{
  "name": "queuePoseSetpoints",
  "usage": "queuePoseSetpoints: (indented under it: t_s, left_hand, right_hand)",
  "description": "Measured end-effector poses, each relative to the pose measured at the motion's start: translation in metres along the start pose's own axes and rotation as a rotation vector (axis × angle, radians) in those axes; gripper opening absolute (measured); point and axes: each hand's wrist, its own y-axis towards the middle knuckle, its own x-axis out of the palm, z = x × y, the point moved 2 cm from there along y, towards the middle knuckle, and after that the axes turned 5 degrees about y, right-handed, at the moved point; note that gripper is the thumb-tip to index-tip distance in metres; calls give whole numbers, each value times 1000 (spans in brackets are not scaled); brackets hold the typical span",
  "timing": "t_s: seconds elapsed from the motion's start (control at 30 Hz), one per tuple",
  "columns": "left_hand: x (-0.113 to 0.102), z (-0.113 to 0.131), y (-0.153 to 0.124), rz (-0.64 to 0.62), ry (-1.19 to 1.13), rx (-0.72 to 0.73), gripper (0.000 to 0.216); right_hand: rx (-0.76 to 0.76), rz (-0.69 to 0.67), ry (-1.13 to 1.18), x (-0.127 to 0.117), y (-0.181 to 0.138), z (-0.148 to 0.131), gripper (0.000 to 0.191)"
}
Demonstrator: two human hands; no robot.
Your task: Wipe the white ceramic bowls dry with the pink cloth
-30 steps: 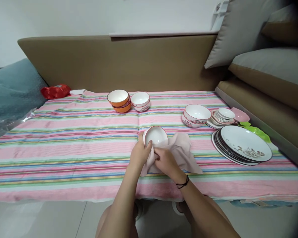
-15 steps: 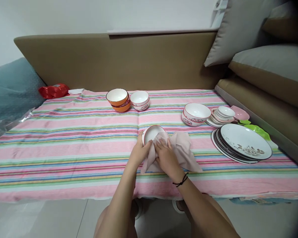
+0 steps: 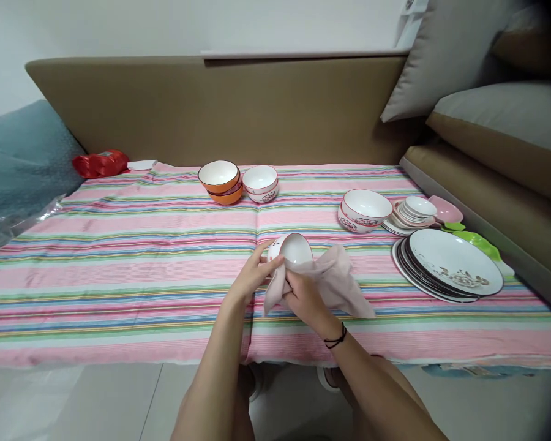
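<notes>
Striped cloth (image 3: pixel 119 269) below; bowl (image 3: pixel 296 248) tilted against left hand (image 3: pixel 252 272).

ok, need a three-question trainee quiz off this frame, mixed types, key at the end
1. Multiple choice: what does the left hand hold?
A) a flowered plate
B) a red-rimmed white bowl
C) a green dish
2. True or false: the black wristband is on the left wrist.
3. Fill in: the right hand grips a pale pink ____.

Key: 1. B. 2. False; it is on the right wrist. 3. cloth.
</notes>
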Motion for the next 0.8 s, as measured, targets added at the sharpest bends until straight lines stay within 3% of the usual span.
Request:
queuePoseSetpoints:
  t_s: [0.17,0.3,0.4,0.5,0.6,0.8]
  left_hand:
    - [7,-2,1,53,22,248,61]
    - [10,-5,4,179,-30,102,49]
    - [3,-10,6,306,-127,50,40]
    - [-5,-15,8,380,-210,4,47]
    - [-8,-16,7,354,-224,-21,55]
    - [-8,-10,4,240,-187,15,59]
  right_hand:
    - [47,135,6,6,1,4,31]
    - [49,87,-167,4,4,7,31]
    - [-41,-16,-316,-2,6,8,28]
    - [-152,-72,-364,-8,8,10,28]
    - [-206,-57,-404,-11,8,14,29]
    - [-97,-46,-292,-11,2,7,37]
